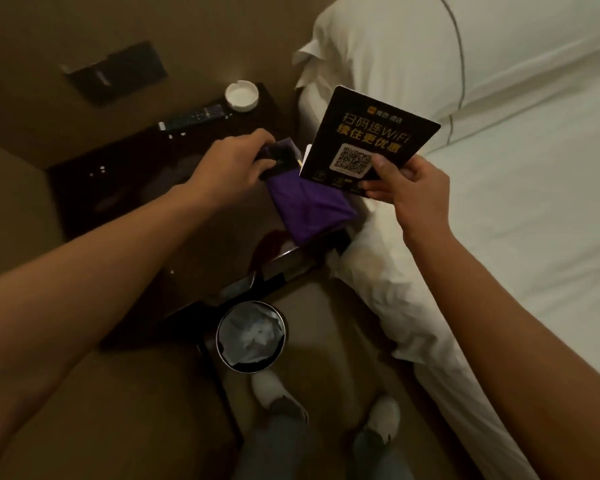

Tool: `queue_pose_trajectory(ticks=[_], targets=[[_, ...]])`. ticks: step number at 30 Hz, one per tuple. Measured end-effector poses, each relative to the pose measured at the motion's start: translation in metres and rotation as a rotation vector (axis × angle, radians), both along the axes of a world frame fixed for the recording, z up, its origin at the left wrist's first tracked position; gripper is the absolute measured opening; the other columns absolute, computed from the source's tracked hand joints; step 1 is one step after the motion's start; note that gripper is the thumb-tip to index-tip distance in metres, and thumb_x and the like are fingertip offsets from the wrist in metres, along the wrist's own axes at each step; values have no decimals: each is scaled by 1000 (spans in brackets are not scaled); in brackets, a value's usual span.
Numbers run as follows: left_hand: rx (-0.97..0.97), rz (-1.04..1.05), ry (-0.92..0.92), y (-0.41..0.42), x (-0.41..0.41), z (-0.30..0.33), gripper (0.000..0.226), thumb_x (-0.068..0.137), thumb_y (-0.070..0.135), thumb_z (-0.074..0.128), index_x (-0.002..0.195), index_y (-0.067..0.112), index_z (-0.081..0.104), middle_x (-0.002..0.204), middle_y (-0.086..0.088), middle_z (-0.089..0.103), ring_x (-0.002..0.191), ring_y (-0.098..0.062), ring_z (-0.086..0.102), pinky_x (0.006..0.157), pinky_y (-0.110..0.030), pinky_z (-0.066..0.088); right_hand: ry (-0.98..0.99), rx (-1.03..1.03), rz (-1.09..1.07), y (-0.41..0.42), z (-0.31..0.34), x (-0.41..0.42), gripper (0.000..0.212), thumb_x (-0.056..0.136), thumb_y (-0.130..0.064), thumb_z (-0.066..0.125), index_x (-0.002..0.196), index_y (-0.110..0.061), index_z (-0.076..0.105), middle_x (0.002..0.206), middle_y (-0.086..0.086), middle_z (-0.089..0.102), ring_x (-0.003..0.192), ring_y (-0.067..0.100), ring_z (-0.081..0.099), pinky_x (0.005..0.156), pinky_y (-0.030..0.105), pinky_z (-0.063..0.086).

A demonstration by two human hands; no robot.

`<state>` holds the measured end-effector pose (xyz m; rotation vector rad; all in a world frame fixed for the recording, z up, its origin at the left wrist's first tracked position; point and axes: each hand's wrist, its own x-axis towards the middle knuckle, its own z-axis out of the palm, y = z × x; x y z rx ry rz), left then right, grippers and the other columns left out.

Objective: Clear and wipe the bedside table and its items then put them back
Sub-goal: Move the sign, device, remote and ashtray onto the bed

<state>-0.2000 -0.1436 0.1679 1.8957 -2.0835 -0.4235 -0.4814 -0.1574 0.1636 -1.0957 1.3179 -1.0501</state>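
The dark glossy bedside table [125, 181] stands between the wall and the bed. My right hand [406, 181] holds a black WiFi card [368, 140] with a QR code, raised above the table's right edge. My left hand [232, 161] grips the top of a purple cloth [309, 209], which hangs down onto the table's right side; a small dark item sits under its fingers. At the table's back lie a white ashtray [241, 95] and a remote control [191, 118]. Small white crumbs dot the tabletop.
A round bin [250, 336] with a plastic liner stands on the floor in front of the table. The white bed [534, 202] and pillow [395, 46] fill the right side. A dark wall panel [115, 72] is behind the table. My shoes [271, 389] are below.
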Motion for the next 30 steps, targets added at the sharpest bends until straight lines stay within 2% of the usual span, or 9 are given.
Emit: queue_pose_trajectory(ticks=[3,6,12,18,23,28,30], targets=[[-21,-88,7,-4,-63,-5,34,97,22,63,129,11,57,112,-15,71,101,-34,68,85,-48,55,27,-2,-64,13,-4,-65,21,89,-30,79,101,-15,72,88,7,80,75,27,78,65,29,62],[-22,-174,23,-5,-128,-12,33,97,22,65,127,10,60,110,-16,72,101,-36,68,85,-48,54,52,12,-146,29,-7,-134,20,88,-30,80,95,-14,71,85,8,80,73,26,77,63,27,61],[-2,-305,14,-5,-259,-31,34,94,25,68,125,12,65,105,-16,75,95,-39,70,82,-49,55,104,49,-311,71,-21,-271,24,89,-32,80,98,-13,71,86,7,80,74,26,77,67,30,63],[57,-500,24,14,-379,-62,29,95,28,67,123,19,67,101,-7,77,89,-34,71,76,-42,55,165,131,-464,128,-51,-388,28,86,-36,81,101,-14,71,89,5,80,76,26,78,71,35,65],[128,-752,-14,39,-464,-87,26,98,29,65,120,17,70,94,-9,76,83,-36,69,69,-41,52,235,181,-583,188,-75,-458,26,87,-33,81,103,-15,70,89,6,78,73,25,77,68,35,65],[234,-892,-76,65,-533,-110,30,99,29,62,127,20,67,101,-9,75,91,-33,68,76,-41,52,307,272,-676,249,-101,-498,30,89,-38,79,109,-19,69,96,2,77,74,19,77,69,34,65],[279,-953,-124,75,-556,-119,29,101,31,60,128,21,65,102,-8,74,92,-31,67,77,-40,51,362,295,-704,273,-112,-505,24,90,-40,76,107,-27,66,94,-2,76,72,13,76,68,31,65]])
